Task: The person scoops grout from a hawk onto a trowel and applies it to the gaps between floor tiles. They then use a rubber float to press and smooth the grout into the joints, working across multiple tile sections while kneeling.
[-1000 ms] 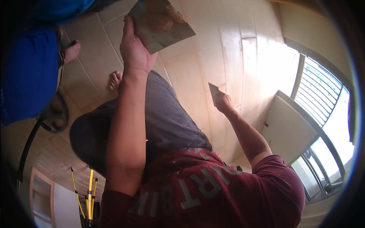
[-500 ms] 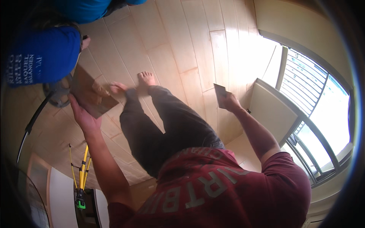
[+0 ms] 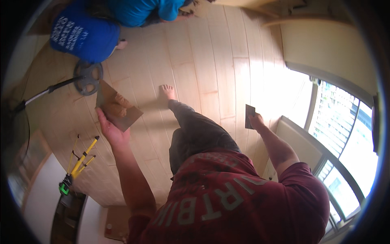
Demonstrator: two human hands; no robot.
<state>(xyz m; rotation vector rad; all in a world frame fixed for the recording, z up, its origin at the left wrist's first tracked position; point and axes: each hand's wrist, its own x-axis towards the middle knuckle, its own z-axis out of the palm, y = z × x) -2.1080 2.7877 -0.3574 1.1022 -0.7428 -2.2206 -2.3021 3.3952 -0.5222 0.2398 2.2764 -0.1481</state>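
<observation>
My left hand (image 3: 115,133) supports a thin, flat square board (image 3: 131,118) from below at its near corner. The thumb lies along the board's edge, and the other fingers are mostly hidden under it. A lump of tan, putty-like paste (image 3: 118,107) sits on top of the board. Off to the right, my right hand (image 3: 256,121) is wrapped around a wide, dark scraper blade (image 3: 249,112), held well apart from the board. The scraper's handle is hidden in the fist.
Two people in blue shirts (image 3: 85,34) crouch at the far left. Near them stands a grey wheel-shaped base (image 3: 88,77) with a slanting pole. A yellow tripod (image 3: 83,158) with a green device is at left; windows (image 3: 333,110) line the right.
My view has shifted, and I have stepped, with one bare foot now showing instead of two. Both hands keep hold of the board and the scraper.
</observation>
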